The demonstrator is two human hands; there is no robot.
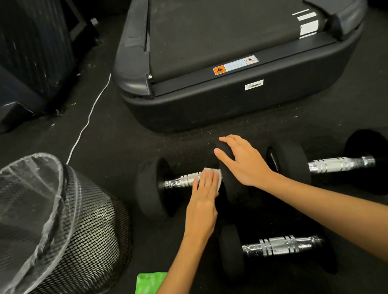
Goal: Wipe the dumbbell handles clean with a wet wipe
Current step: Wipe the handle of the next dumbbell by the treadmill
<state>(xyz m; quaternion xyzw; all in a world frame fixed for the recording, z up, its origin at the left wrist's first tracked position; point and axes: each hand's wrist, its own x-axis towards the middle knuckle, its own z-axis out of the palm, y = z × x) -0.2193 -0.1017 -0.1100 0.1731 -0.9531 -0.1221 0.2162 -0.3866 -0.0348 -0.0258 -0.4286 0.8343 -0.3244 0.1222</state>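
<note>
Three black dumbbells with chrome handles lie on the dark floor. On the left one (151, 189), my left hand (203, 200) holds a white wet wipe (218, 180) wrapped over the right end of its handle (183, 180), fingers laid across the bar. My right hand (243, 161) grips the top of that dumbbell's right weight head. A second dumbbell (337, 165) lies to the far right. The third dumbbell (279, 246) lies nearer me, below my right forearm.
A black mesh bin (93, 231) with a clear liner stands at the lower left. A green wipe pack (148, 286) lies at the bottom edge. The end of a treadmill (212, 103) sits just beyond the dumbbells. A white cable (88, 121) runs across the floor on the left.
</note>
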